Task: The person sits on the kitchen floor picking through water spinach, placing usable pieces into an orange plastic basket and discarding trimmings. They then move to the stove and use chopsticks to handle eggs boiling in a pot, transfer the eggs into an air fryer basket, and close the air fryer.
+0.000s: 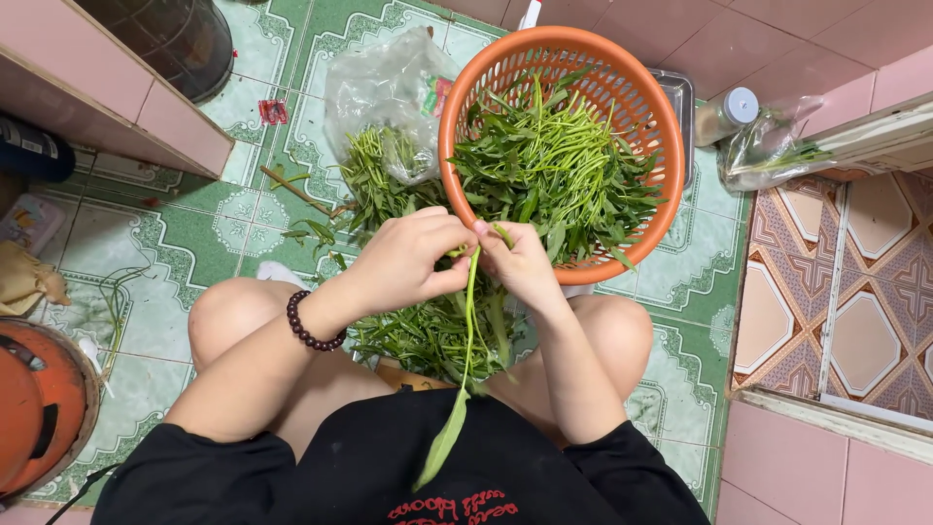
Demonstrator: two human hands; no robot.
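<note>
**Both hands on one green stalk above the floor**

The left hand (403, 261) and the right hand (520, 264) meet in the middle of the view, just in front of the orange basket (653, 146). Each grip is closed on the same long green stalk (470, 321), near its top end. The stalk hangs down between the knees, and its leaf reaches over the black shirt (389, 467).

The left wrist carries a dark bead bracelet (309, 326). Under the hands a pile of green stalks (428, 335) lies on the tiled floor (194, 224). The basket stands on the floor and is full of cut greens (554, 165). To its left lies a clear plastic bag (384, 87), touching more greens. A second bag (768, 146) lies at the right, beside a small bottle with a white cap (734, 109).
</note>
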